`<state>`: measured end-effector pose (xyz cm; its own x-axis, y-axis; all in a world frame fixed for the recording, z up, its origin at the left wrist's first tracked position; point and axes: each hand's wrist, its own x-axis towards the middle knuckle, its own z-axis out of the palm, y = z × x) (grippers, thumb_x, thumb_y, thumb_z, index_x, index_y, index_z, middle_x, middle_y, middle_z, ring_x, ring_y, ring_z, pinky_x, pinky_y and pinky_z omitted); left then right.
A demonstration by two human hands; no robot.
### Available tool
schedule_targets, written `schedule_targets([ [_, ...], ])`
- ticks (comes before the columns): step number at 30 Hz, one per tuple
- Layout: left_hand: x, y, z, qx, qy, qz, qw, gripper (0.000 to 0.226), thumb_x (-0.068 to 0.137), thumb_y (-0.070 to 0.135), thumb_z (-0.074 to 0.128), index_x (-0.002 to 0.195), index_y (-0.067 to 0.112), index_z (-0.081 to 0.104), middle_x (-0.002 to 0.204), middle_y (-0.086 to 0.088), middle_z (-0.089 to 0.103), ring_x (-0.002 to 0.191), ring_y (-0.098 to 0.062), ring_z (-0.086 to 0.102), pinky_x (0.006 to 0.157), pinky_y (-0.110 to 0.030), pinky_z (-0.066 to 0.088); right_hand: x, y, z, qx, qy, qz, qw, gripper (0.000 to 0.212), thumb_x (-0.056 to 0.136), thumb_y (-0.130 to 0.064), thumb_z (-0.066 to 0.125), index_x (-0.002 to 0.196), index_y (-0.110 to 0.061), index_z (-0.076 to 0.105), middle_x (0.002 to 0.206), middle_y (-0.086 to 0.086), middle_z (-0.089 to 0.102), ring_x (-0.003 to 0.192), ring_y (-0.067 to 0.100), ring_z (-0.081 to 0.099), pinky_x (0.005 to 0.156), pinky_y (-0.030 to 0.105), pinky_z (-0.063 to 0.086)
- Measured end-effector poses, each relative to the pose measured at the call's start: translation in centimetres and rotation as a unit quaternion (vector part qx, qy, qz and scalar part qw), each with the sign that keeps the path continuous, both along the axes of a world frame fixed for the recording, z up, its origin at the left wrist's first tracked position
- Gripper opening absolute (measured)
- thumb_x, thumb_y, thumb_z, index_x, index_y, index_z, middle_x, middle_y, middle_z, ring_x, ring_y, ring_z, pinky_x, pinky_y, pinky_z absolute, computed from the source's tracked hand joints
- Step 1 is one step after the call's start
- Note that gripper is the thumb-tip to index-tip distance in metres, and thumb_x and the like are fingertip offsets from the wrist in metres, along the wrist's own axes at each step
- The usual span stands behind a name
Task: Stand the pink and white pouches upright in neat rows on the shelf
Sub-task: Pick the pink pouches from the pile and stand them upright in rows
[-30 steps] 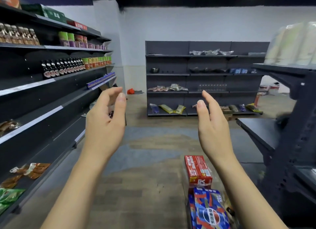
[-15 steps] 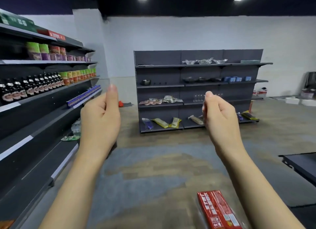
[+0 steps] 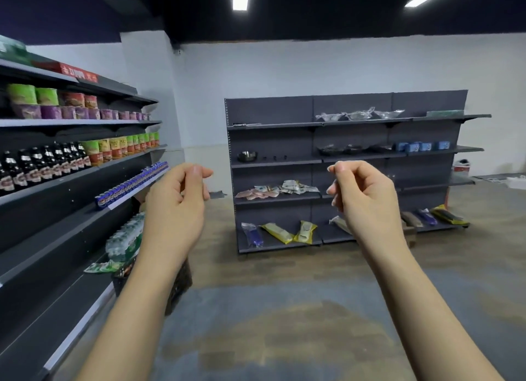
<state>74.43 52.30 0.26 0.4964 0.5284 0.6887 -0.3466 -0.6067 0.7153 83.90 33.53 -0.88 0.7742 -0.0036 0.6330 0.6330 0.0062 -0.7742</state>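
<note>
The pink and white pouches [image 3: 257, 193] lie flat in a loose heap on the third shelf [image 3: 277, 200] of the grey shelving unit at the far end of the aisle. Beside them on the same shelf lie several crumpled white and green pouches [image 3: 296, 187]. My left hand [image 3: 176, 210] and my right hand [image 3: 364, 201] are raised in front of me, well short of that unit. Both have their fingers curled in and hold nothing.
A long dark shelf rack [image 3: 57, 181] runs along the left with bottles, cup noodles and blue cans. A dark crate [image 3: 179, 284] stands on the floor at its foot. Yellow and blue packs [image 3: 284, 232] lie on the far unit's bottom shelf. Wooden floor stretches ahead.
The view has lifted and moved forward; the red box and cola pack at the bottom have left the frame. Both hands went from open, fingers straight, to curled.
</note>
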Motion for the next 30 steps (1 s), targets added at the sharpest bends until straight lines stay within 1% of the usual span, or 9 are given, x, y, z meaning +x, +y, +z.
schedule_targets([
  [3,7.9,3.3,1.3,0.003,-0.005,0.013,1.000,0.030,0.098,0.023,0.038,0.077,0.027,0.058,0.062,0.006,0.050,0.051,-0.003,0.044,0.063,-0.036,0.046,8.2,3.3,1.5,0.004,-0.007,0.002,1.000,0.023,0.095,-0.024,0.050,0.077,-0.023,0.064,0.060,-0.006,0.061,0.055,0.010,0.052,0.062,0.032,0.045],
  [7,17.1,7.3,1.3,-0.002,0.015,0.014,1.000,0.027,0.099,0.022,0.037,0.086,0.019,0.061,0.066,0.002,0.051,0.054,-0.011,0.042,0.055,-0.029,0.037,17.7,7.5,2.0,-0.016,-0.010,-0.005,1.000,0.022,0.094,-0.027,0.050,0.079,-0.023,0.066,0.062,-0.007,0.064,0.061,0.011,0.057,0.069,0.041,0.052],
  [12,28.0,12.7,0.1,-0.028,0.023,0.013,0.999,0.028,0.098,0.024,0.038,0.091,0.013,0.062,0.064,0.002,0.050,0.055,-0.012,0.043,0.062,-0.029,0.038,28.7,12.8,0.6,-0.052,-0.002,-0.021,0.998,0.024,0.096,-0.028,0.047,0.082,-0.026,0.066,0.080,-0.008,0.071,0.073,0.024,0.063,0.077,0.044,0.053],
  [16,36.6,17.4,-0.8,-0.044,0.031,0.005,0.999,0.029,0.099,0.028,0.036,0.090,0.016,0.061,0.065,0.005,0.051,0.053,-0.012,0.042,0.060,-0.028,0.038,37.2,17.7,-0.5,-0.068,0.005,-0.032,0.997,0.023,0.096,-0.029,0.046,0.089,-0.026,0.067,0.088,0.005,0.073,0.087,0.026,0.065,0.080,0.043,0.052],
  [19,43.7,21.7,-0.9,-0.057,0.025,-0.003,0.998,0.029,0.099,0.029,0.036,0.083,0.022,0.059,0.066,0.005,0.052,0.047,-0.011,0.044,0.053,-0.028,0.039,43.9,22.3,-0.6,-0.063,0.006,-0.028,0.998,0.022,0.096,-0.027,0.046,0.089,-0.026,0.067,0.089,0.004,0.073,0.087,0.026,0.064,0.077,0.037,0.052],
  [23,53.6,28.0,0.9,-0.041,0.015,0.003,0.999,0.030,0.099,0.029,0.035,0.079,0.028,0.056,0.075,0.003,0.060,0.045,-0.003,0.051,0.056,-0.023,0.044,53.5,28.6,1.2,-0.052,-0.002,-0.035,0.998,0.022,0.097,-0.027,0.045,0.091,-0.028,0.067,0.090,0.009,0.072,0.067,0.018,0.056,0.060,0.024,0.046],
  [24,56.0,29.5,1.7,-0.033,0.012,0.005,0.999,0.030,0.099,0.029,0.034,0.078,0.028,0.056,0.077,0.003,0.061,0.045,-0.002,0.052,0.055,-0.020,0.045,55.8,30.0,1.9,-0.048,-0.002,-0.036,0.998,0.023,0.097,-0.027,0.045,0.092,-0.028,0.067,0.090,0.009,0.072,0.067,0.021,0.056,0.060,0.025,0.049],
  [27,62.9,33.2,3.5,-0.018,0.002,0.002,1.000,0.030,0.099,0.030,0.034,0.078,0.030,0.055,0.077,0.006,0.061,0.046,-0.001,0.052,0.053,-0.019,0.045,62.0,33.5,3.1,-0.043,-0.003,-0.047,0.998,0.024,0.096,-0.028,0.045,0.092,-0.027,0.068,0.089,0.009,0.072,0.084,0.026,0.061,0.078,0.040,0.053],
  [30,69.1,36.0,3.8,-0.012,0.003,-0.009,1.000,0.031,0.099,0.029,0.034,0.076,0.032,0.055,0.075,0.007,0.061,0.046,-0.001,0.052,0.052,-0.021,0.044,67.4,35.8,3.2,-0.044,0.005,-0.060,0.997,0.025,0.096,-0.027,0.045,0.092,-0.025,0.069,0.089,0.010,0.072,0.087,0.030,0.063,0.081,0.045,0.052],
])
